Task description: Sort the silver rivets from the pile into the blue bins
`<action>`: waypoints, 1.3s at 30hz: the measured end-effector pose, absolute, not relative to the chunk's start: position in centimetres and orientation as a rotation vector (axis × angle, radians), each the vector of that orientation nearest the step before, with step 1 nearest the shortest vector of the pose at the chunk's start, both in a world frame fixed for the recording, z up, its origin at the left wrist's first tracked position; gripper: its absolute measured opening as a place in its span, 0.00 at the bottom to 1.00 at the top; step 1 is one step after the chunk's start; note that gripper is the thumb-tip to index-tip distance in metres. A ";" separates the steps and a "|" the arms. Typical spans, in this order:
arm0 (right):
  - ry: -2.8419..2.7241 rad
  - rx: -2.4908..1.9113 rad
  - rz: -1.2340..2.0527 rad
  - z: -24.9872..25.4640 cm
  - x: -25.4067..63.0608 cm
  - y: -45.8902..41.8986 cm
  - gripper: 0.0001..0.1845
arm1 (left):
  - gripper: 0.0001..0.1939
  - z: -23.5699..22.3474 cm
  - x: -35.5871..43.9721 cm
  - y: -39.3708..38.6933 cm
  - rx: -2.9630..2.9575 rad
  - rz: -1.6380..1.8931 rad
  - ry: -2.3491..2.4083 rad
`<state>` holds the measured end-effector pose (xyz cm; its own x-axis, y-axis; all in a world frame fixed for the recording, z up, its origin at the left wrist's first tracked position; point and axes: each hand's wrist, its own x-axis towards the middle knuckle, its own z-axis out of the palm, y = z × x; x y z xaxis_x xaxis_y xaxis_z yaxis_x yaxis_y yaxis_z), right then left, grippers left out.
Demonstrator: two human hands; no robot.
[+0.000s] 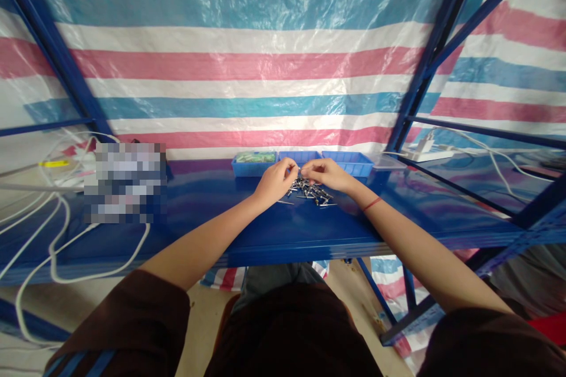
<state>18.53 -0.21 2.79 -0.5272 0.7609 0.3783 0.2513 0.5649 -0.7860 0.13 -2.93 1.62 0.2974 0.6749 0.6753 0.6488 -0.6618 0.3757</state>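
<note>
A loose heap of small silver pins (315, 191), thin-stemmed with thicker ends like pop rivets, lies on the blue tabletop (198, 212). Above its back edge my left hand (277, 178) is closed, thumb and fingertips pinched together. My right hand (326, 173) pinches just beside it, the fingertips of both hands nearly meeting over the heap. Whatever sits between the fingers is too small to make out. Behind the hands stand three blue trays: the left tray (241, 168) has greenish plastic packets (255, 156) in it, the middle tray (303, 157) is partly hidden, and the right tray (347, 166) shows bare walls.
A clear flat lid (389, 161) lies right of the trays. White cables (55, 247) loop over the table's left side, near a blurred-out object (128, 182). A white power strip (427, 150) is at the right. Blue frame posts (424, 76) and a striped sheet (247, 65) enclose the bench.
</note>
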 end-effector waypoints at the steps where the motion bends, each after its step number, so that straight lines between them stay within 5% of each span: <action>1: -2.012 -0.817 0.879 2.9 18.5 -0.3 0.16 | 0.09 1.6 0.1 -2.9 2.508 1.314 1.294; 14: -1.989 -0.760 0.785 2.7 18.3 -0.3 0.14 | 0.12 1.0 0.1 -2.3 2.606 1.106 1.195; 28: -2.176 -0.844 0.412 2.6 19.0 0.5 0.14 | 0.10 0.9 0.0 -1.8 2.387 1.391 1.280; 32: -1.947 -1.025 0.451 2.3 19.7 1.8 0.14 | 0.19 0.3 -0.1 -1.7 2.430 1.232 1.268; 39: -1.203 -1.364 0.630 2.3 22.3 3.4 0.14 | 0.20 0.6 -0.2 -2.5 2.657 0.770 1.368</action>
